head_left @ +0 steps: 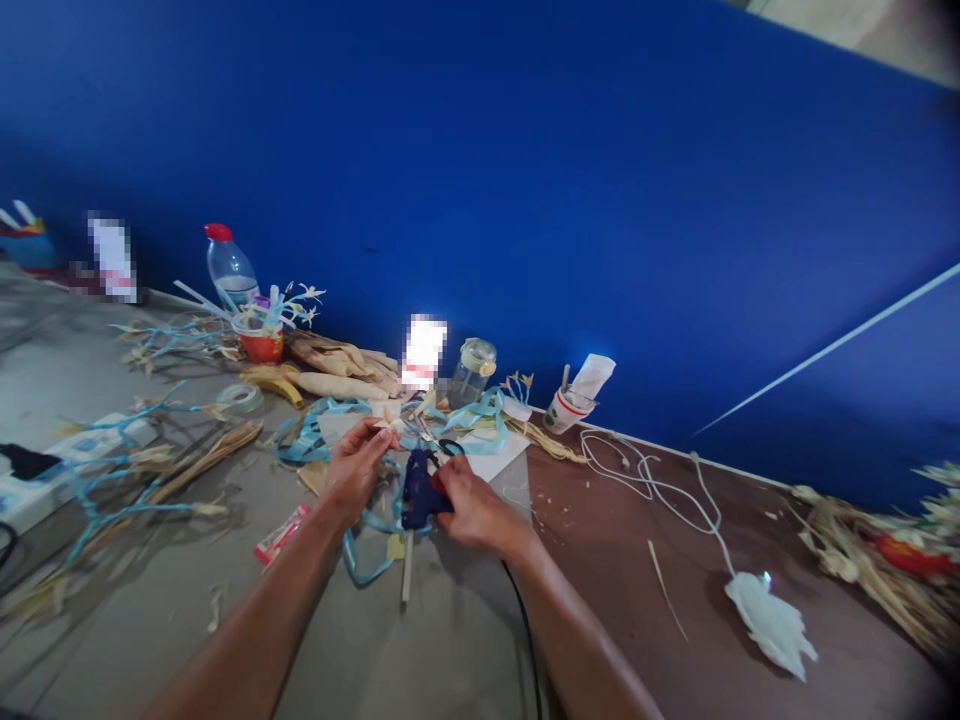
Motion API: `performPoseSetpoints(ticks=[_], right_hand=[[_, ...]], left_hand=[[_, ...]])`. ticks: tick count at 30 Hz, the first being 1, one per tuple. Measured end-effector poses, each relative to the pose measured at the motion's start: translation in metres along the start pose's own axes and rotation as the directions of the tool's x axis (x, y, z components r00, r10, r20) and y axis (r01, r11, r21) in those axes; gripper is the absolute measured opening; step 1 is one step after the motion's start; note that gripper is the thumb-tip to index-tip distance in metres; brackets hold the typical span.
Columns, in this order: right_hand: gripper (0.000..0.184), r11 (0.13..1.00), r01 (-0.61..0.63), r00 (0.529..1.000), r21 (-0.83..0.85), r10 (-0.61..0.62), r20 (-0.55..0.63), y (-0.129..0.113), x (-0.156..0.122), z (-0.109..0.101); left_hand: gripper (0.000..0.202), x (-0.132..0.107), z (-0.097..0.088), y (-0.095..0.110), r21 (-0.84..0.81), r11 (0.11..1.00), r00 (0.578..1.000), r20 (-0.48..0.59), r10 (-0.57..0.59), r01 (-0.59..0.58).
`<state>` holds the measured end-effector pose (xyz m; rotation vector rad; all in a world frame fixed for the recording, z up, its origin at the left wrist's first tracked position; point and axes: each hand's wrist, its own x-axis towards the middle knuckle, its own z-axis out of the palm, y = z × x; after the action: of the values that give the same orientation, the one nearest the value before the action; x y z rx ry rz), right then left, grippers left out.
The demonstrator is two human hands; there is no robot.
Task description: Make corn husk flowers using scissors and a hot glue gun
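Observation:
My right hand (469,495) is wrapped round a dark blue hot glue gun (417,488), and a whitish glue stick (407,570) juts from its rear toward me. Its nozzle end lies close to my left fingers. My left hand (362,460) pinches a small pale flower (388,418) between thumb and fingertips; part of it is hidden by the fingers. Beyond the gun lie black-handled scissors (450,447), partly covered. Loops of light blue ribbon (315,430) spread around both hands, near a white sheet of paper (499,452).
Dried husks (341,368), a tape roll (240,398) and blue-stemmed flower branches (101,490) lie to the left. Behind stand a red-capped bottle (231,268), a red cup (262,343), a glass jar (472,370) and a paper cup (566,408). A white cable (645,480) runs at right.

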<state>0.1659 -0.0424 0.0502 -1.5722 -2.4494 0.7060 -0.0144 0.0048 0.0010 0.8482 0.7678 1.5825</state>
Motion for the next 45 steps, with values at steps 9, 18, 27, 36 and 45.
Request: performPoseSetpoints(ticks=[9, 18, 27, 36, 45], right_hand=[[0.034, 0.980, -0.091, 0.987, 0.175, 0.112, -0.115, 0.027, -0.017, -0.047], [0.029, 0.900, -0.365, 0.931, -0.239, 0.349, -0.107, 0.056, -0.023, -0.055], [0.033, 0.848, -0.355, 0.914, -0.394, 0.403, 0.043, 0.066, -0.014, -0.048], [0.028, 0.976, -0.194, 0.942, -0.097, 0.157, -0.297, 0.041, -0.015, -0.052], [0.018, 0.999, 0.046, 0.998, 0.023, -0.045, -0.032, -0.004, 0.015, -0.010]], left_hand=[[0.017, 0.001, -0.003, -0.004, -0.027, 1.000, 1.000, 0.020, 0.009, -0.008], [0.017, 0.000, -0.001, -0.001, -0.024, 1.000, 0.999, 0.036, -0.012, 0.013], [0.018, 0.001, -0.001, -0.001, -0.029, 1.000, 1.000, 0.017, -0.011, 0.011], [0.021, 0.004, -0.002, 0.006, -0.133, 0.991, 1.000, -0.014, -0.004, 0.002], [0.026, 0.005, 0.003, 0.014, -0.127, 0.992, 0.997, -0.080, -0.001, -0.009]])
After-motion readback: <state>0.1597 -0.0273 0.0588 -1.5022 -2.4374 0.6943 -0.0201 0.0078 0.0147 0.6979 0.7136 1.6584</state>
